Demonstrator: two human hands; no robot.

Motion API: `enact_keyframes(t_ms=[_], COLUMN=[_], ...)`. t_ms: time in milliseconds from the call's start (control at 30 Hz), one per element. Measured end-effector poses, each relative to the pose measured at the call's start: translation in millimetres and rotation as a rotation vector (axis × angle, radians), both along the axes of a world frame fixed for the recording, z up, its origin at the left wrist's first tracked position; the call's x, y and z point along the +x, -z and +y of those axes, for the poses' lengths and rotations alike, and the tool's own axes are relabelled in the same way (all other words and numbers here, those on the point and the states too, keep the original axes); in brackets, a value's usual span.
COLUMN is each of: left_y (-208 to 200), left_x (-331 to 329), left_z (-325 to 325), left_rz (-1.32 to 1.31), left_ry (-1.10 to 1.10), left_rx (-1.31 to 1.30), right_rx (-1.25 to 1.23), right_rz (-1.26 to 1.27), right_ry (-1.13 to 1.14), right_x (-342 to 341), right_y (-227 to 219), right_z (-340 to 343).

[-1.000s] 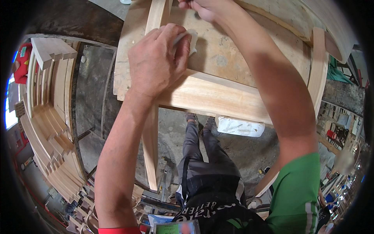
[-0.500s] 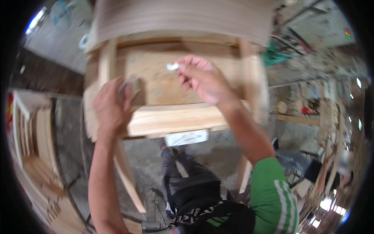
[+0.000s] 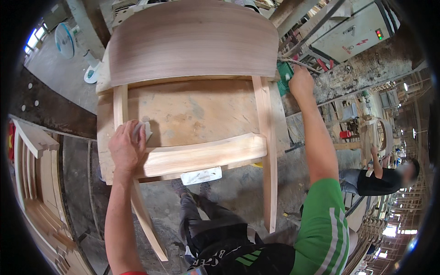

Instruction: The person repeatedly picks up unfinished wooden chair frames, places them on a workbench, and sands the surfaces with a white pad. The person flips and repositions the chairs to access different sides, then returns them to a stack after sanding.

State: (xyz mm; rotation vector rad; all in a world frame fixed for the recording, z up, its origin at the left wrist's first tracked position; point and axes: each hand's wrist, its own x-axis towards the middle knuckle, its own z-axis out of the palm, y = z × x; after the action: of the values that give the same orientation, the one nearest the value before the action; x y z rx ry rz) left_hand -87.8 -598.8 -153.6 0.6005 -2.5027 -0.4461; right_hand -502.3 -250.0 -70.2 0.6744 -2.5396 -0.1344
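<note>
A wooden chair frame lies on a worn board (image 3: 183, 110), with a broad curved brown panel (image 3: 192, 41) at its far end. Its pale cross rail (image 3: 201, 153) runs between two legs. My left hand (image 3: 126, 146) rests by the rail's left end, its fingers curled round a small whitish folded piece (image 3: 147, 132). Off to the right, my right hand (image 3: 301, 85) reaches to a green container (image 3: 283, 78) beside the panel. Its fingers are bent and closed; what they hold, if anything, is hidden. Something small and white (image 3: 287, 77) shows at the container.
A white labelled block (image 3: 201, 176) sits below the rail. Stacked wooden frames (image 3: 41, 183) stand at the left, a fan (image 3: 65, 40) at the far left. A grey electrical cabinet (image 3: 353, 32) is far right, and another person (image 3: 380, 181) works at the right.
My right hand has moved from over the board, where it held a small white piece, out right to the green container. My left hand stays by the rail, still gripping the whitish piece.
</note>
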Motion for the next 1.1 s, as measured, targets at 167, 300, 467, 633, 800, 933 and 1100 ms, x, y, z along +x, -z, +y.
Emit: enact_keyframes(t_ms=[167,300,467,633,800,933,1100], left_y=[-4.0,-12.6,-6.2,12.7,21.0,21.9,-5.7], left_x=[10.0,18.9,11.3,7.0,6.9,15.0,13.1], left_z=[-0.5,-4.3,-2.1,6.6,14.2,8.9,13.5], left_rz=[-0.059,-0.19,-0.093,-0.085,0.075,0.073,0.175], left_ry=[-0.058,-0.016,0.028,0.028,0.062,0.06,0.115], left_rx=[-0.015,0.081,0.094,0.09,0.199,0.219,0.409], right_rx=[-0.429,-0.453,-0.679,-1.028,-1.1,-1.103,-0.937], right_rz=[-0.219,-0.402,-0.864,-1.193,-1.227,-1.224,-0.897], right_ry=[-0.258,-0.112,0.273,0.457,0.431,0.418,0.413], right_x=[87.5,210.7,335.9,376.8,384.5,391.9,379.7], right_y=[41.0,92.6,136.6,126.9,114.4,113.8,109.4], right_z=[16.4,94.4,194.9,165.8,159.2,139.0,177.0])
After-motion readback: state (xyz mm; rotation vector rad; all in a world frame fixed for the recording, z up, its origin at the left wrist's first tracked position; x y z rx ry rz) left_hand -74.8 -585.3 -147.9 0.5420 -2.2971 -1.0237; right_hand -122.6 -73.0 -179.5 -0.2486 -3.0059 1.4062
